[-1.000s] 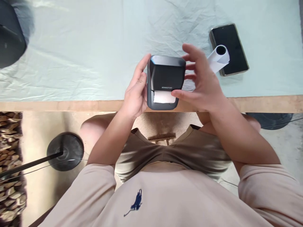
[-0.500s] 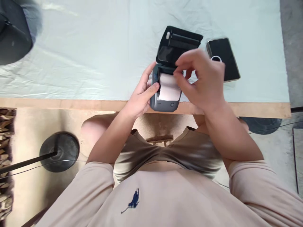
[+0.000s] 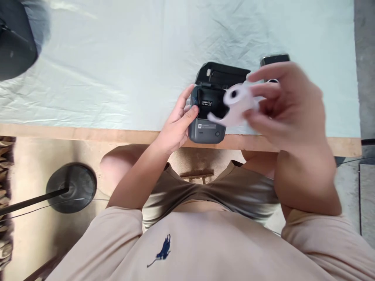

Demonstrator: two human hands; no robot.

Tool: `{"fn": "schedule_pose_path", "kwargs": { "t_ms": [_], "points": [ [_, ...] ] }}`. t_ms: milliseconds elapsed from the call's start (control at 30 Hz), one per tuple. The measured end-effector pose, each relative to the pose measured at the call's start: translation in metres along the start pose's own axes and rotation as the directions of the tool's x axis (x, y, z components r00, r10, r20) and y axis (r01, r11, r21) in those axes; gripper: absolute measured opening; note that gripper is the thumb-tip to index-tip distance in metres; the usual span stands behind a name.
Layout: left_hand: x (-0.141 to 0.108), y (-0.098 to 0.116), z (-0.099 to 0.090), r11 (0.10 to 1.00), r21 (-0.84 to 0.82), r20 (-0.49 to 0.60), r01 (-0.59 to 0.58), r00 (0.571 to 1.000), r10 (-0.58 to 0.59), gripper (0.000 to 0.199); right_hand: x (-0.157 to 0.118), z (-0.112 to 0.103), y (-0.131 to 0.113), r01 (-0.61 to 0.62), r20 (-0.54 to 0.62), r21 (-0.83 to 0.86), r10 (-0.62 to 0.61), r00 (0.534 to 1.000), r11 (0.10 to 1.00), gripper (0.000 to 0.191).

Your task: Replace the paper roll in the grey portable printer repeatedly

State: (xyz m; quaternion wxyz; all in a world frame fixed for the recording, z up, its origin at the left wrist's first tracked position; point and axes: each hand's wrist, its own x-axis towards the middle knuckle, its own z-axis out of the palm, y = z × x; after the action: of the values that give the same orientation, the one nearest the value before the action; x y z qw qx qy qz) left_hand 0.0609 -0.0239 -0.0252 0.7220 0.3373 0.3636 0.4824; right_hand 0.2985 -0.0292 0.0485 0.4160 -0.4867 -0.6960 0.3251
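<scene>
A small dark printer lies at the table's front edge, its lid flipped back. Its inner bay shows black, with a small white label at the bottom. Around the printer's left side my left hand is closed, thumb on the rim. My right hand, smeared by motion, grips a white paper roll just above and right of the bay. A loose paper end curls from the roll to the left.
Behind my right hand lies a dark phone, mostly hidden, with a white ring-like thing on it. A black object stands at the table's far left. The table has a pale cloth and a wooden front edge.
The paper roll has come out of the printer and moved right in my right hand. The printer's lid looks lower. My left hand keeps its hold.
</scene>
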Motion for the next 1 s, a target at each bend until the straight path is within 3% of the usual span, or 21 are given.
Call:
{"fn": "schedule_pose_path", "kwargs": {
  "t_ms": [33,100,167,267,333,433,567,733,833,933,1000],
  "points": [
    [0.000,0.000,0.000,1.000,-0.009,-0.011,-0.003,1.000,0.003,0.063,-0.003,-0.005,0.004,-0.066,-0.027,0.196,0.073,0.997,0.978,0.044],
    [0.000,0.001,0.000,1.000,-0.025,-0.029,0.004,1.000,-0.004,0.062,-0.007,-0.009,0.017,-0.180,0.029,0.452,0.187,0.982,0.874,0.035],
    [-0.002,0.002,0.000,0.999,-0.030,-0.033,0.024,0.999,-0.025,0.063,-0.011,-0.007,0.029,-0.231,0.089,0.500,0.216,0.972,0.834,0.030],
    [-0.004,0.004,-0.002,0.998,-0.031,-0.019,0.051,0.998,-0.052,0.068,-0.021,0.003,0.039,-0.115,0.021,0.334,0.115,0.993,0.936,0.022],
    [-0.005,0.005,-0.004,0.998,-0.032,-0.008,0.058,0.998,-0.058,0.072,-0.028,0.008,0.039,0.008,0.004,0.108,-0.008,1.000,0.994,0.017],
    [-0.005,0.005,-0.007,0.999,-0.012,0.004,0.053,0.999,-0.053,0.075,-0.036,0.008,0.039,0.159,0.033,-0.171,-0.156,0.987,0.972,0.021],
    [-0.005,0.005,-0.009,0.999,-0.003,0.028,0.035,0.999,-0.035,0.063,-0.041,0.004,0.049,0.263,0.074,-0.361,-0.253,0.965,0.895,0.038],
    [-0.005,0.004,-0.010,0.999,-0.038,0.063,0.006,0.998,-0.004,0.057,-0.045,0.003,0.056,0.261,0.139,-0.436,-0.222,0.965,0.861,0.042],
    [-0.005,0.005,-0.007,0.999,-0.038,0.048,-0.007,0.999,0.008,0.059,-0.042,0.003,0.046,0.283,0.041,-0.424,-0.293,0.955,0.860,0.048],
    [-0.008,0.006,-0.001,1.000,-0.014,-0.014,-0.014,1.000,0.014,0.054,-0.033,0.009,0.030,0.319,-0.084,-0.407,-0.382,0.920,0.856,0.041],
    [-0.009,0.007,0.004,0.999,0.024,-0.051,-0.021,0.998,0.022,0.052,-0.024,0.016,0.019,0.326,-0.050,-0.427,-0.382,0.923,0.844,0.038]
  ]
}}
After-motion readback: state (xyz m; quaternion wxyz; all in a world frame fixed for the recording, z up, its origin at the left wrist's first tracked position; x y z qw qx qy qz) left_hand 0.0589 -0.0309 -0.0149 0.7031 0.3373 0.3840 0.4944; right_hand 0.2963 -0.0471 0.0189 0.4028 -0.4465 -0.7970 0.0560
